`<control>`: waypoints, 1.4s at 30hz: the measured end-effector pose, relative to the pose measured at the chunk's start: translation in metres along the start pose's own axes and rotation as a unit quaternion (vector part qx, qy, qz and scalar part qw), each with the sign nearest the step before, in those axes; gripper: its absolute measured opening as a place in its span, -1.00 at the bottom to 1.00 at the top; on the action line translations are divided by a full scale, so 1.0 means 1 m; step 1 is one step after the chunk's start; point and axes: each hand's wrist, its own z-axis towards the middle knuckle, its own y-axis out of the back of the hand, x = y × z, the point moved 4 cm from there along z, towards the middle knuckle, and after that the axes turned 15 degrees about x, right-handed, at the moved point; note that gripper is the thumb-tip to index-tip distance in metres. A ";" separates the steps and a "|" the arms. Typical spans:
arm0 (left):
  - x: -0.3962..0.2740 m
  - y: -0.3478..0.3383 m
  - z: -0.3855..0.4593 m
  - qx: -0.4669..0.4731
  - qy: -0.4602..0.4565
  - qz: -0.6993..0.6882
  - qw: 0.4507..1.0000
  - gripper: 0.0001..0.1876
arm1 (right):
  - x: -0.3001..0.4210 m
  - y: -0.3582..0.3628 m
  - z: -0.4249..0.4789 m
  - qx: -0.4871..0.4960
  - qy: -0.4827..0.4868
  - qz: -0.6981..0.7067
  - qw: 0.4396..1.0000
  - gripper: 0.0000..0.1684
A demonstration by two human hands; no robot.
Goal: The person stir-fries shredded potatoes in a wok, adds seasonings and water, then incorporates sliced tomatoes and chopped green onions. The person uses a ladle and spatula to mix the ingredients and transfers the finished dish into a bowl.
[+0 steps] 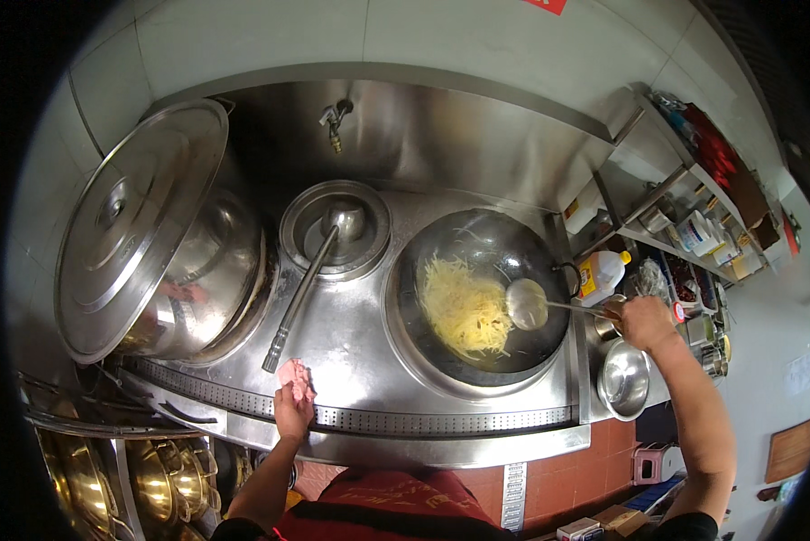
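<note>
My right hand (647, 324) grips the handle of a wok ladle (527, 304). The ladle's round metal head rests at the right side of a pile of pale yellow shreds (466, 308), which look like shredded potato. They lie in a dark wok (445, 362) set into the steel range. Down at the range's front edge, left of the wok, my left hand (293, 414) holds a crumpled pink cloth (297, 379). Just above the cloth ends the handle of a second ladle (303, 304), whose bowl sits in a round steel pot well (288, 237).
A large stockpot (209, 277) with a tilted lid (141, 237) stands at left. A tap (336, 125) juts from the back panel. Right of the wok are a plastic jug (601, 276), a steel bowl (625, 379) and a loaded shelf rack (655, 247). Brass-coloured pots (151, 480) sit lower left.
</note>
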 end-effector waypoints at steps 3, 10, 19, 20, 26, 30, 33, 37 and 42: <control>0.000 -0.001 0.002 0.009 0.005 -0.003 1.000 -0.51 | 0.000 -0.006 0.010 0.021 0.051 0.086 0.995 -0.73; -0.004 0.000 0.002 0.015 -0.002 -0.003 1.000 -0.52 | 0.076 -0.070 0.077 0.124 0.157 0.410 0.890 -0.55; 0.007 -0.002 0.003 0.018 0.001 -0.003 1.000 -0.52 | 0.083 -0.094 0.028 0.291 0.117 0.794 0.522 -0.65; 0.005 -0.004 0.005 0.019 -0.001 -0.009 1.000 -0.52 | 0.070 -0.099 0.023 0.302 0.112 0.785 0.529 -0.65; 0.003 -0.001 0.005 0.027 0.007 -0.007 1.000 -0.52 | 0.027 -0.058 0.002 0.328 0.122 0.550 0.758 -0.55; 0.000 -0.002 0.005 0.019 0.004 -0.005 1.000 -0.53 | 0.018 -0.007 0.013 0.352 0.140 0.420 0.824 -0.60; 0.000 -0.002 0.004 0.011 -0.008 -0.003 1.000 -0.52 | 0.017 0.022 0.024 0.393 0.138 0.390 0.821 -0.55; -0.007 0.000 -0.001 0.008 -0.010 -0.005 1.000 -0.52 | 0.040 0.028 0.043 0.433 0.202 0.423 0.770 -0.58; -0.003 0.002 -0.003 0.006 -0.010 -0.006 1.000 -0.52 | 0.120 0.026 0.063 0.273 0.216 0.628 0.696 -0.63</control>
